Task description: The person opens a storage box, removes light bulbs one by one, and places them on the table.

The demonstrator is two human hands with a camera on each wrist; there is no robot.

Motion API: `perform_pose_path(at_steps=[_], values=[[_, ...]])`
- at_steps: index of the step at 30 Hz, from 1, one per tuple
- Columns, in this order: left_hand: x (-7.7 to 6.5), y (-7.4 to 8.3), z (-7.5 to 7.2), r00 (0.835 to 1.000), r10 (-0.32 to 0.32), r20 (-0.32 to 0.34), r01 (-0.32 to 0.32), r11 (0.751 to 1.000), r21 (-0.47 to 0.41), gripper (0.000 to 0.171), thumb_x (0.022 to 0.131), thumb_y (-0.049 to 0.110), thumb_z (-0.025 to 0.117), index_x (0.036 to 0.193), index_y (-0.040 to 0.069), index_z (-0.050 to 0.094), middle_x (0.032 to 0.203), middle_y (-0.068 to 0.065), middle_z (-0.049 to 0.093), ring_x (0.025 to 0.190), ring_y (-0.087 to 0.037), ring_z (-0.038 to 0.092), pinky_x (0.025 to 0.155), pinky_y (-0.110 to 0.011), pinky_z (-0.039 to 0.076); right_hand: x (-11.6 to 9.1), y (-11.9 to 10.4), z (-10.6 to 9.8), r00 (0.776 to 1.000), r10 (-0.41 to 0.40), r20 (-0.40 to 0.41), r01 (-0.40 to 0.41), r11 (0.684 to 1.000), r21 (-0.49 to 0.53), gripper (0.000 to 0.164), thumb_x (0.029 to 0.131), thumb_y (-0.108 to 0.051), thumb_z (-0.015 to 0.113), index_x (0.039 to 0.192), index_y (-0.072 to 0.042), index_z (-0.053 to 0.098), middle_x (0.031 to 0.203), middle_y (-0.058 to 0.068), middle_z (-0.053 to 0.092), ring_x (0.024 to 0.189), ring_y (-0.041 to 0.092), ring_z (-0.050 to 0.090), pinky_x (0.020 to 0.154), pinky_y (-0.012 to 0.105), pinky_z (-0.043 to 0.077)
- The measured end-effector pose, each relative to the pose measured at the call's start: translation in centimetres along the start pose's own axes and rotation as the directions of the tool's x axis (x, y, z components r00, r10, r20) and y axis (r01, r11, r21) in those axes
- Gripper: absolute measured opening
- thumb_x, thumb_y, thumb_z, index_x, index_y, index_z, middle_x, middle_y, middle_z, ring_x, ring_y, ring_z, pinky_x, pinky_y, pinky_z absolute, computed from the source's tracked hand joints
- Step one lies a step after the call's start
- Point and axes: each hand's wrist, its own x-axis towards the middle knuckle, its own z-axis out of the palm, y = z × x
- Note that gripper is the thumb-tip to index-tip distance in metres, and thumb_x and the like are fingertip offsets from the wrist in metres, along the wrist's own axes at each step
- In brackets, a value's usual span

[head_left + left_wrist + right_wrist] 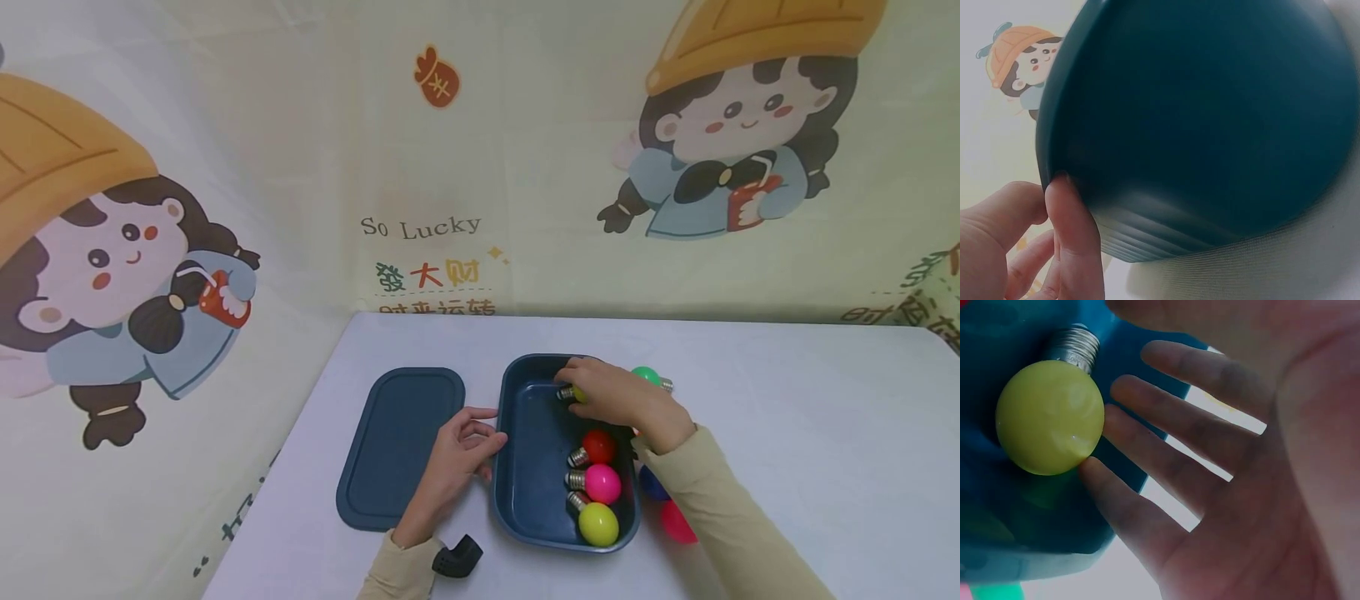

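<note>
In the head view a dark blue box stands on the table, and my left hand pinches its left rim between thumb and finger. The left wrist view shows the thumb against the box wall. My right hand reaches over the far right part of the box. Its straight, spread fingers have their tips at a yellow light bulb lying in the box. Closer to me in the box lie a red bulb, a pink bulb and another yellow bulb.
A flat dark blue lid lies left of the box. Right of the box are a green bulb, a blue bulb and a pinkish-red bulb, partly hidden by the right arm. A printed cloth hangs behind the table.
</note>
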Motion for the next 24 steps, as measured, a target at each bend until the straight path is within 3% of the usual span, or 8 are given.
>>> perform_pose_path(at_steps=[8,16,24], values=[[0.1,-0.1,-0.1,1.0,-0.007,0.0,0.007,1.0,-0.009,0.044,0.09,0.015,0.074,0.13,0.005,0.058,0.094,-0.006,0.063,0.065,-0.011,0.059,0.053,-0.025,0.052,0.7,0.2,0.0,1.0,-0.019,0.014,0.02,0.999,-0.043,0.037,0.084,-0.008,0.078,0.117,0.002,0.067,0.109,0.014,0.066,0.1,0.027,0.062,0.091,0.042,0.056],[0.3,-0.2,0.0,1.0,0.004,0.001,-0.003,1.0,-0.009,0.044,0.09,0.017,0.074,0.129,0.006,0.058,0.094,-0.007,0.062,0.067,-0.011,0.059,0.053,-0.025,0.052,0.9,0.2,0.2,0.996,-0.018,0.086,0.024,0.997,-0.072,0.03,0.084,-0.003,0.076,0.113,0.001,0.069,0.102,0.012,0.067,0.092,0.023,0.062,0.088,0.04,0.056],[0.3,-0.4,-0.2,1.0,0.01,0.003,-0.01,1.0,0.005,0.043,0.09,0.016,0.074,0.129,0.006,0.058,0.094,-0.006,0.062,0.066,-0.011,0.059,0.053,-0.025,0.053,1.2,0.0,0.4,0.993,-0.01,0.115,0.02,0.997,-0.081,0.032,0.083,-0.003,0.077,0.114,0.001,0.068,0.104,0.011,0.069,0.094,0.024,0.063,0.089,0.04,0.056]])
